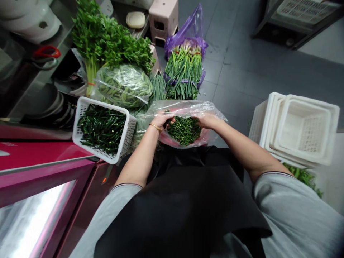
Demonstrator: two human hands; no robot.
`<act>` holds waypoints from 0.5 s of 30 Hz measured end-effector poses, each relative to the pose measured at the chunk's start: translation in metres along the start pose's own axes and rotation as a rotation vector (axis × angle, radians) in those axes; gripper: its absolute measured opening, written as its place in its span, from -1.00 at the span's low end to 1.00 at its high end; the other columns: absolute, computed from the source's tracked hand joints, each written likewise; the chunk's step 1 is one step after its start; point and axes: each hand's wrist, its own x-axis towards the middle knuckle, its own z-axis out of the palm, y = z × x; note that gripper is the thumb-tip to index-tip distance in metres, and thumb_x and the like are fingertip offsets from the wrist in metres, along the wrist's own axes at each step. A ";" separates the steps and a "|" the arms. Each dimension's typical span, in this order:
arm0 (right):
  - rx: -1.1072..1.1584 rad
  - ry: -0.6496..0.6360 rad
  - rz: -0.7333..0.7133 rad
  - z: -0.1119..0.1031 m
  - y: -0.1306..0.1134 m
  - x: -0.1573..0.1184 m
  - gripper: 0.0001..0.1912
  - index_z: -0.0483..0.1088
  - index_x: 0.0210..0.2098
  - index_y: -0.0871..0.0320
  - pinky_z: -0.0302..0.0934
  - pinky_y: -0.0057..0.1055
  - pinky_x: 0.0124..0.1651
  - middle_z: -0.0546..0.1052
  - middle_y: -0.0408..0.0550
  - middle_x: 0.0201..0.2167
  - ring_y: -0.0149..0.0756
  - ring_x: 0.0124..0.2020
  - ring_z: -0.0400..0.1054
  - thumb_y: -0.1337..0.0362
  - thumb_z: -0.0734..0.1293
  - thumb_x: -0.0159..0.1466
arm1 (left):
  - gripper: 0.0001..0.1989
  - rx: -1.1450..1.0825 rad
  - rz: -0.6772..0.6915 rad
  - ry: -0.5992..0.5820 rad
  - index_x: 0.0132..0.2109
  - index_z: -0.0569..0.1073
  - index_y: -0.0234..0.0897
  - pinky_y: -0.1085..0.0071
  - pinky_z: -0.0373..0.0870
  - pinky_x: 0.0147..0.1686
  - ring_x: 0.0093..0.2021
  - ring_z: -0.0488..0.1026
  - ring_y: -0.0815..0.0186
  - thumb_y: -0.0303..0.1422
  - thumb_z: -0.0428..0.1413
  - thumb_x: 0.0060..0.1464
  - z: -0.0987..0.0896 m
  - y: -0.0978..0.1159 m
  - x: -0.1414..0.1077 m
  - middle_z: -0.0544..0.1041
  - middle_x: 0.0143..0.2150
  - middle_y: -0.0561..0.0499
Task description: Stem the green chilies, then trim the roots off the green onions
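Note:
A clear plastic bag (188, 104) lies open in front of my body, with thin green stems (185, 132) inside it. My left hand (164, 120) is at the bag's left side, its fingers curled in at the edge of the stems; what they grip is too small to make out. On the right side, my right hand (205, 120) reaches into the bag mouth, its fingers hidden by the plastic and the stems. Left of the bag, a white basket (126, 138) holds dark green peppers (102, 127).
Leafy greens (113, 43), bagged green beans (125, 84) and garlic greens (185, 68) in purple plastic lie beyond the bag. Stacked white baskets (303, 125) stand at right. A stool (163, 18) is at the back, red-handled scissors (47, 52) at left, a pink-framed fridge (45, 161) at lower left.

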 end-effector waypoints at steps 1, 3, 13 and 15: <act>-0.026 0.024 0.019 0.000 -0.004 0.005 -0.60 0.50 0.05 0.14 0.28 -0.25 -0.06 0.56 0.12 0.00 -0.04 -0.06 0.45 0.38 0.27 0.24 | -0.79 0.025 -0.018 -0.016 -0.44 0.40 -0.35 0.59 0.00 -0.72 -0.70 0.27 0.51 -0.35 0.28 -0.07 0.003 0.000 0.000 0.46 -0.63 0.04; -0.086 0.018 0.063 0.004 -0.019 0.021 -0.62 0.51 0.04 0.18 0.27 -0.23 -0.04 0.54 0.18 0.03 0.01 -0.01 0.44 0.34 0.25 0.27 | -0.77 0.053 -0.062 -0.026 -0.48 0.41 -0.37 0.58 0.01 -0.72 -0.72 0.23 0.53 -0.32 0.27 -0.05 0.006 -0.001 0.001 0.43 -0.66 0.03; -0.060 -0.072 0.071 0.004 -0.039 0.045 -0.67 0.53 -0.04 0.21 0.24 -0.37 -0.09 0.58 0.17 -0.08 -0.10 -0.06 0.44 0.21 0.30 0.28 | -0.76 0.533 0.303 0.150 -0.31 0.55 -0.30 0.50 0.28 -0.40 -0.43 0.39 0.35 -0.45 0.31 -0.25 0.008 0.000 0.016 0.50 -0.46 0.07; -0.059 -0.051 -0.015 -0.007 -0.034 0.037 -0.69 0.54 -0.06 0.17 0.23 -0.37 -0.07 0.59 0.12 -0.08 -0.13 -0.06 0.44 0.20 0.26 0.31 | -0.70 0.769 0.369 0.138 -0.23 0.59 -0.26 0.47 0.33 -0.26 -0.25 0.46 0.23 -0.47 0.30 -0.23 0.013 -0.001 0.022 0.56 -0.32 0.00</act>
